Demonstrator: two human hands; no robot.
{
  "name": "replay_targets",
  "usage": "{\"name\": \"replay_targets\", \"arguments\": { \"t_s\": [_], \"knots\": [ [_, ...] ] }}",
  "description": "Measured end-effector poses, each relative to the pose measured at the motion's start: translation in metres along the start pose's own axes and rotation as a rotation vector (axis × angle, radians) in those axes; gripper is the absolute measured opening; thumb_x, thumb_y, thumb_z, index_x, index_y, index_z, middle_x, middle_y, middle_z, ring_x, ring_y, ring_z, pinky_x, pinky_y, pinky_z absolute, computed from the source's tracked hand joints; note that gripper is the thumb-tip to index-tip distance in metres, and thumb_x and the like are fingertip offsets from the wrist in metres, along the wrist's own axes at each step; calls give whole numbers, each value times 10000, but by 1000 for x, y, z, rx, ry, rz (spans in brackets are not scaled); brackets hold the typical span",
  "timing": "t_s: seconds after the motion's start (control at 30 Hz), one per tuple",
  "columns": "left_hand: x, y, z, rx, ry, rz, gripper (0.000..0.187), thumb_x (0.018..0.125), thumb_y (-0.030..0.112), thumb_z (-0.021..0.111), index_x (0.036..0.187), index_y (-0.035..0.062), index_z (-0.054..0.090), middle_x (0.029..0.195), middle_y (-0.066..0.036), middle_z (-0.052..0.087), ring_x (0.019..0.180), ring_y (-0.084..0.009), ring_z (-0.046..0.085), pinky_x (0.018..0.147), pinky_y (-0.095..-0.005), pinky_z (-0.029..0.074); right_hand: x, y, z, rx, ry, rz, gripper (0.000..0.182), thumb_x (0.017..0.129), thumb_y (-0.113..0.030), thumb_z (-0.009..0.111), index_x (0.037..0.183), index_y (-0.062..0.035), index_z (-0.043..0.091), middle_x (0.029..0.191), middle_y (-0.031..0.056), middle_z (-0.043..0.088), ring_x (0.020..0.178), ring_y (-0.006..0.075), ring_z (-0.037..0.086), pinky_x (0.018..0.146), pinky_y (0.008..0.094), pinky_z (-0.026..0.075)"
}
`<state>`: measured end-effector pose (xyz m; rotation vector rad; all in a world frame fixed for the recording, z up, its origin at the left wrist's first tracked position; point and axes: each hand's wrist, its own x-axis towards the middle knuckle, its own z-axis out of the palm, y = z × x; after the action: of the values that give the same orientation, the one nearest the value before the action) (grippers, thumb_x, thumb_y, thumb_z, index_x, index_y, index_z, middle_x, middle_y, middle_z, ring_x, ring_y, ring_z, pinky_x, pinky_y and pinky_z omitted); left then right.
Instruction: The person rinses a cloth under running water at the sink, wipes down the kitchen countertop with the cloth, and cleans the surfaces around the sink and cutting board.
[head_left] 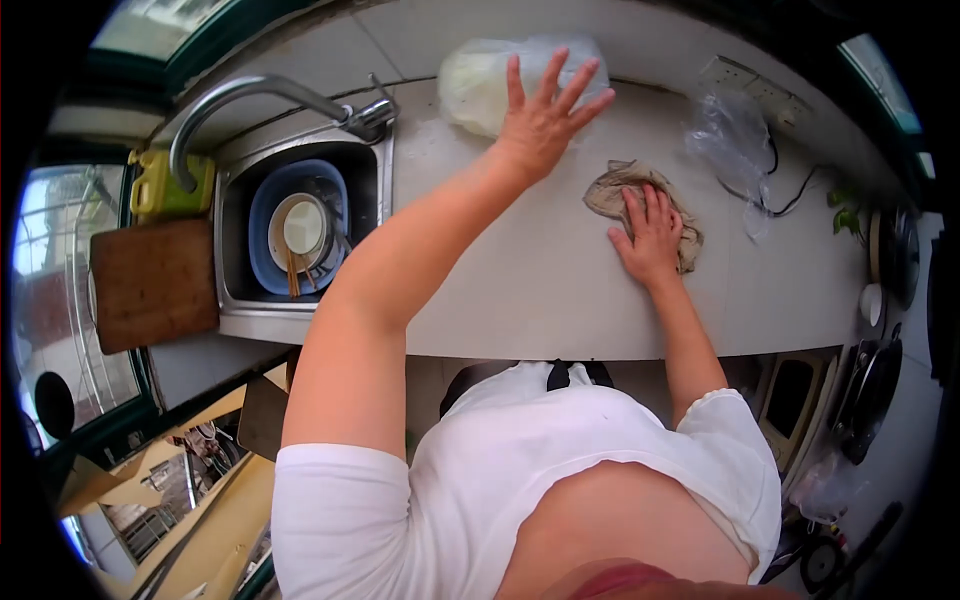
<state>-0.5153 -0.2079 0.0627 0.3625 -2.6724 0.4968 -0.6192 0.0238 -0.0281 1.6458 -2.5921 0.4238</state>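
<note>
My left hand [549, 112] reaches far across the counter with its fingers spread. It is over a clear plastic bag [470, 88] with something pale inside, and overlaps the bag's right part in this view. My right hand [652, 232] lies palm down on a crumpled brown rag [606, 192], fingers stretched flat over it. Its thumb points off to the left, beside the cloth. The rag rests on the pale countertop [500, 290], its folds showing around my fingers.
A steel sink [386, 180] on the left holds a blue basin [262, 235] with bowls and chopsticks, under a curved faucet [250, 88]. Beside it are a wooden cutting board [155, 285] and a yellow jug [172, 184]. Another clear bag [728, 135] sits near a black cord and wall sockets [735, 75].
</note>
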Motion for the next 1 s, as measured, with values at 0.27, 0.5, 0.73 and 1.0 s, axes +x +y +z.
{"name": "replay_targets", "arguments": {
  "t_s": [0.27,0.5,0.73,1.0],
  "knots": [
    [40,-54,35,-757,-397,-413,445,729,65,537,1150,207,560,980,-86,584,777,-183,566,647,-296,462,3,3,-6,85,-23,23,628,748,-422,605,1308,-192,437,1388,116,333,1284,303,271,1019,469,182],
    [-7,-130,8,-1996,183,-1331,122,806,24,442,874,4,542,817,-92,579,755,-214,586,696,-336,485,18,-3,12,16,20,191,552,855,-389,469,1349,-162,374,1416,129,302,1311,307,244,1040,495,135],
    [-52,-139,-78,-2051,300,-1526,147,859,63,446,934,-14,547,914,-128,604,860,-250,598,817,-373,488,123,-29,70,-22,154,593,605,829,-417,481,1336,-112,358,1424,177,266,1331,333,174,1028,561,91],
    [-156,-171,-154,-2266,334,-1415,183,884,104,431,962,-13,548,998,-149,608,948,-273,590,893,-417,461,214,-196,108,104,-71,361,645,816,-431,438,1390,-180,283,1481,94,164,1368,351,47,1040,606,7]
  ]
}}
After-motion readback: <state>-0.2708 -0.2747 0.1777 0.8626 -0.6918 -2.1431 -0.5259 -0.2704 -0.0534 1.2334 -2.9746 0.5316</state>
